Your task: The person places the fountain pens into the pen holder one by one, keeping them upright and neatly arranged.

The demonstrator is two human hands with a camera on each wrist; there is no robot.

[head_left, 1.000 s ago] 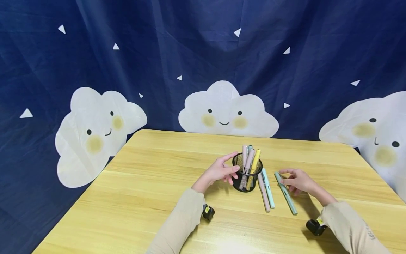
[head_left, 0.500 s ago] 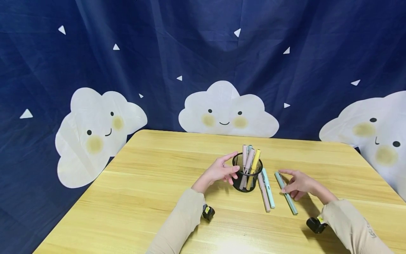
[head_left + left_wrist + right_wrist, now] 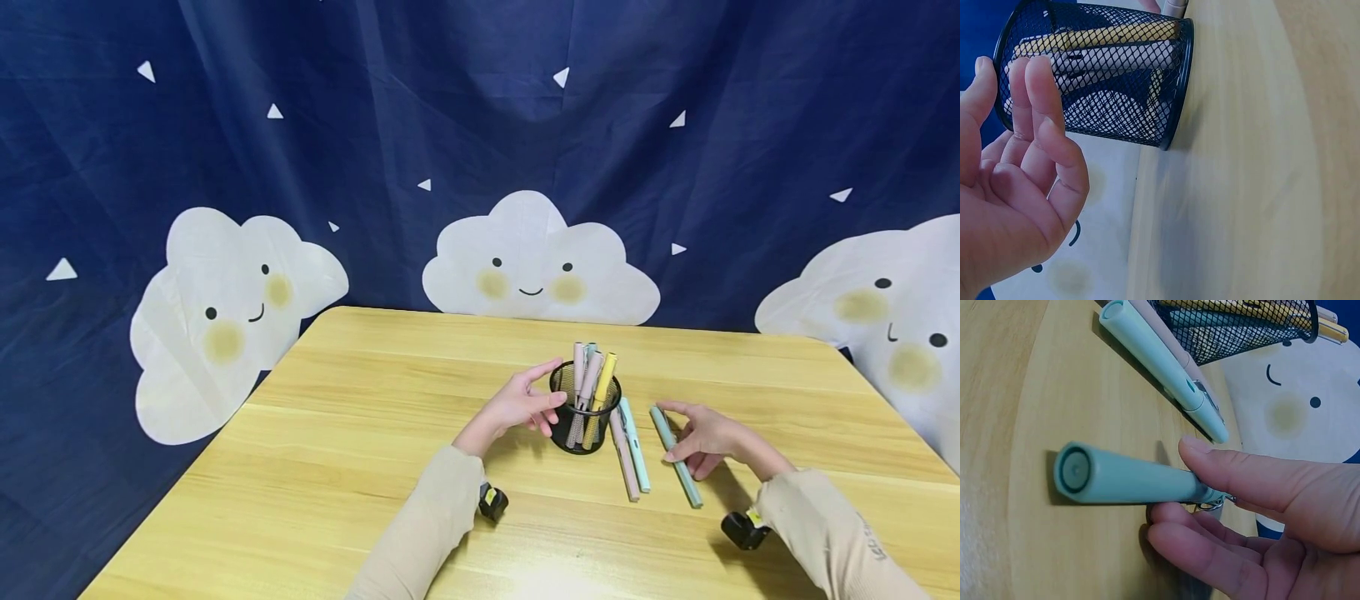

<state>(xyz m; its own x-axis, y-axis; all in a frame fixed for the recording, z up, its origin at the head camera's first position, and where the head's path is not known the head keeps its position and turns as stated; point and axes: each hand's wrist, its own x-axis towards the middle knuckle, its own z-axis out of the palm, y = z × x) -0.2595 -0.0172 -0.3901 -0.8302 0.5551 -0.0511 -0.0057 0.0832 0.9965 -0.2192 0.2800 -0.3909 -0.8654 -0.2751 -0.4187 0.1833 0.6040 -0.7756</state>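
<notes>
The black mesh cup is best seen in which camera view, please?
Head: the black mesh cup shows from rim to base, opening included. Left wrist: closer, but side-on and partly behind the left grip. Right wrist: only a section, cut off above.

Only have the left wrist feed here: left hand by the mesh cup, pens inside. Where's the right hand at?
Observer: Head and right wrist views both put the right hand at a green pen, thumb on one side of it, fingers on the other.
Operator: Copy. Anything lying between that pen and the mesh cup?
Observer: Yes, two loose pens side by side on the table: a pink pen on the cup's side, a light blue pen on the green one's side.
</notes>
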